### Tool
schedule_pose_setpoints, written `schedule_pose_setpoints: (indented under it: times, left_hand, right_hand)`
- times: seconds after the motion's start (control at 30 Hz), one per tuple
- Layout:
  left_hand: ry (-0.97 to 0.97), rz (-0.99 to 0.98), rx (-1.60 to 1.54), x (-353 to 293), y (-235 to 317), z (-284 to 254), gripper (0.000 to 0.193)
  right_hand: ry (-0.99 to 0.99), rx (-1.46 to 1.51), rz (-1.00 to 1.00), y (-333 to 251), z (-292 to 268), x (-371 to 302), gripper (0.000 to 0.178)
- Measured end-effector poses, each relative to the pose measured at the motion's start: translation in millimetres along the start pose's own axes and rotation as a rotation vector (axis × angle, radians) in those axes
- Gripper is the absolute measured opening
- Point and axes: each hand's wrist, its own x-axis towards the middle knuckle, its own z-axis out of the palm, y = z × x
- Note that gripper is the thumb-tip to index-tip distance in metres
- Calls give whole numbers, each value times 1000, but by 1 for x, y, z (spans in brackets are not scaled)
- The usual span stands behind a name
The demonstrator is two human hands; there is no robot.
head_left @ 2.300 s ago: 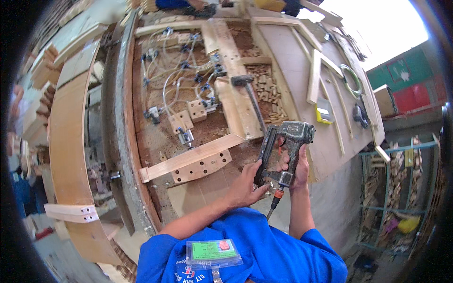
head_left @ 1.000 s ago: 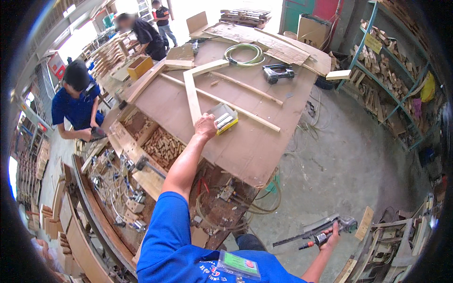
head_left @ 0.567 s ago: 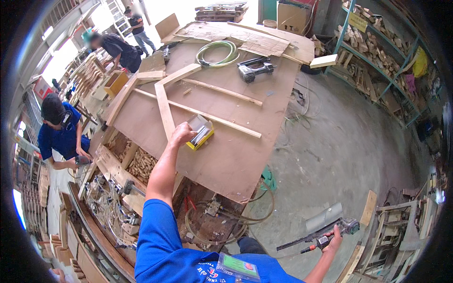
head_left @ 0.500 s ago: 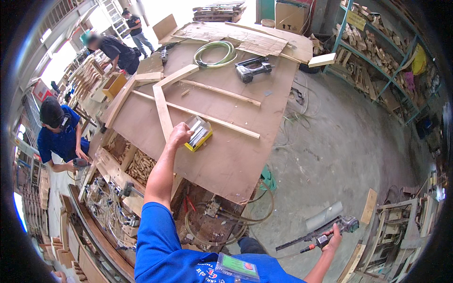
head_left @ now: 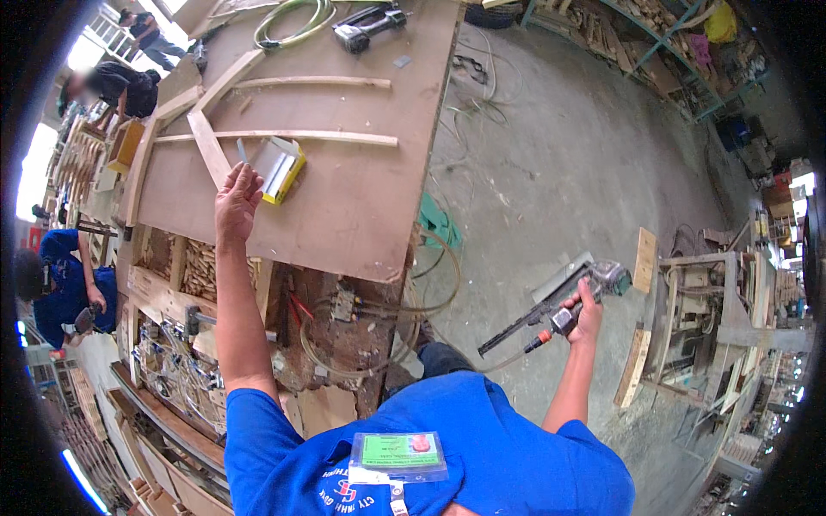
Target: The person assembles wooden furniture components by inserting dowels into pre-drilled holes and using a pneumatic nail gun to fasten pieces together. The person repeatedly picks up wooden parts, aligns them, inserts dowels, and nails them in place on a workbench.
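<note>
My left hand (head_left: 238, 203) is raised over the table's near edge, its fingertips pinching a thin grey strip that looks like a nail strip (head_left: 242, 151). Just right of those fingers lies an open yellow-and-white box (head_left: 282, 168) with metallic strips inside. Out to the right, my right hand (head_left: 585, 313) grips the handle of a nail gun (head_left: 609, 278), its long dark magazine pointing down and left. An air hose with an orange fitting (head_left: 539, 340) joins the gun's handle.
On the brown-covered table (head_left: 344, 206) lie a wooden frame (head_left: 209, 146), loose wooden strips, a second nail gun (head_left: 368, 28) and a coiled hose (head_left: 292, 21). Hoses trail over the floor. A co-worker in blue (head_left: 64, 284) holds a tool at the left. A metal-and-wood rack (head_left: 727, 301) stands right.
My left hand has come out of the box and lifted away with a thin strip. The view has turned, shifting the table up and left. My right hand still holds the nail gun.
</note>
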Motion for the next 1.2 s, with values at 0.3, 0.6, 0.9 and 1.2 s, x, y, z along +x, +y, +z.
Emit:
schedule_pose_setpoints:
  times: [0.3,0.6,0.9,1.2]
  left_hand:
    - [-169,50,102,-154,-8,48,19]
    - [-363,69,304,-310,-21,103,16]
    - [-476,410,946,-380,61,50,16]
    - [-419,300,1288,-408,96,3,26]
  right_hand:
    - [-361,66,-61,-11,7,-61,49]
    - [-959,236,-14,-33,82,-144,65]
    - [-1180,141,57,-20,129,-250,59]
    - [-1348,-93,90,16,153,-336,59]
